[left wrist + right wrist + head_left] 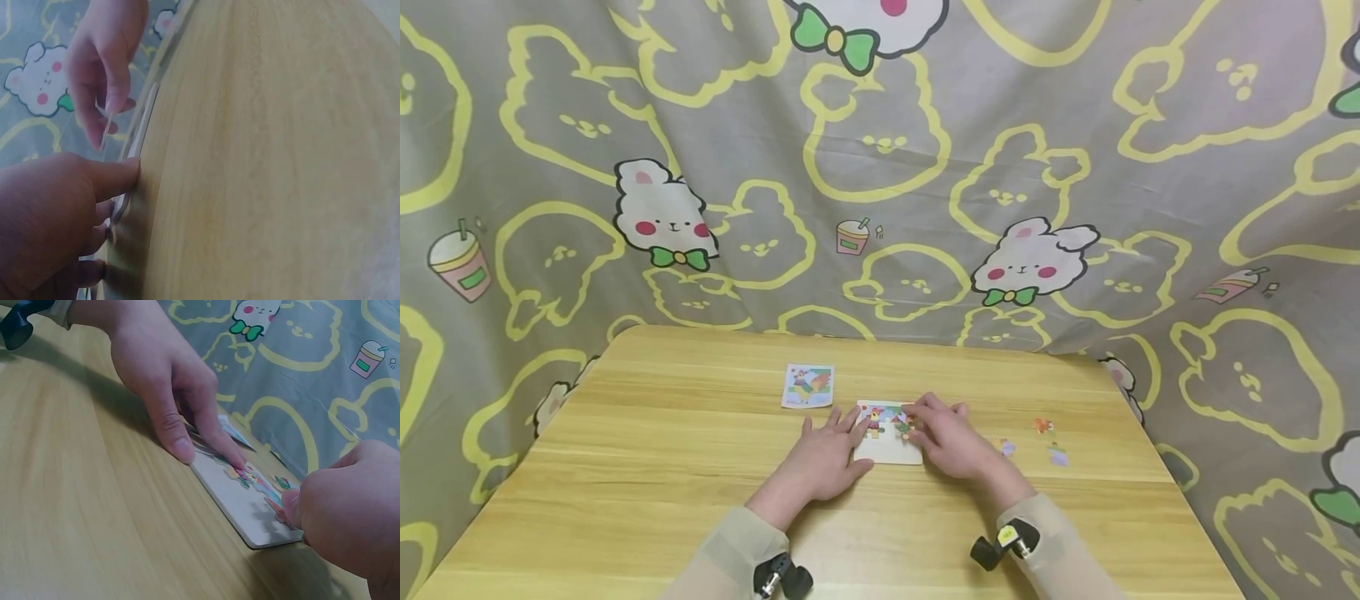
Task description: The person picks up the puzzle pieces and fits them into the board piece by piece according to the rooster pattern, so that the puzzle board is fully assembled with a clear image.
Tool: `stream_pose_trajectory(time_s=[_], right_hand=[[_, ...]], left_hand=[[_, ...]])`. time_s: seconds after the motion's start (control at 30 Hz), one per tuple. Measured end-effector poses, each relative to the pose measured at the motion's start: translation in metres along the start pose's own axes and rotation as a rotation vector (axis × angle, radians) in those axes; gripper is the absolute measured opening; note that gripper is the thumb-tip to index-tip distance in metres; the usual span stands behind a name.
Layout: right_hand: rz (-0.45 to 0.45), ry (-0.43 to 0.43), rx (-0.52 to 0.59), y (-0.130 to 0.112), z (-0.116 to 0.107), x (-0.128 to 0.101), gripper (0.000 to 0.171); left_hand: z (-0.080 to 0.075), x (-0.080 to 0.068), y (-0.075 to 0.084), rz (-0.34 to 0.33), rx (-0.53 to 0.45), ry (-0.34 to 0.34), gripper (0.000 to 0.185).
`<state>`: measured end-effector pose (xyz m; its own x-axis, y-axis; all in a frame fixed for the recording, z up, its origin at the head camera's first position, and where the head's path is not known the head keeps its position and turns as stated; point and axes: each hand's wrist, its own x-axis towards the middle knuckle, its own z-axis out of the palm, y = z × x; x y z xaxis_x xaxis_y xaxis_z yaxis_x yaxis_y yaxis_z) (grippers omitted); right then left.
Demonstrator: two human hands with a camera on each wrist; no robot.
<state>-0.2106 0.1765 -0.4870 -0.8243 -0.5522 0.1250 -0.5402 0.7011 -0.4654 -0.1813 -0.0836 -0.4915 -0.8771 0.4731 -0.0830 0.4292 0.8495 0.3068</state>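
Note:
A small white puzzle board with a few colourful pieces set in it lies on the wooden table. My left hand lies flat at the board's left edge, its straight fingers pressing on the frame. My right hand hovers over the board's right part, fingers curled. It pinches a thin puzzle piece and sets it against the pieces in the board. In the right wrist view the left hand has a fingertip on the placed pieces, and the right hand is at the board's near corner.
A picture card lies just behind and left of the board. Several loose puzzle pieces are scattered on the table to the right. A cartoon-rabbit cloth hangs behind and around the table.

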Motion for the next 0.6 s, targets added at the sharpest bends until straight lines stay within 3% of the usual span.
stream_pose_trajectory(time_s=[0.6], right_hand=[[-0.033,-0.023,-0.023,-0.006,0.015,0.011,0.046]], left_hand=[[-0.003,-0.001,0.001,-0.002,0.002,-0.004,0.07]])
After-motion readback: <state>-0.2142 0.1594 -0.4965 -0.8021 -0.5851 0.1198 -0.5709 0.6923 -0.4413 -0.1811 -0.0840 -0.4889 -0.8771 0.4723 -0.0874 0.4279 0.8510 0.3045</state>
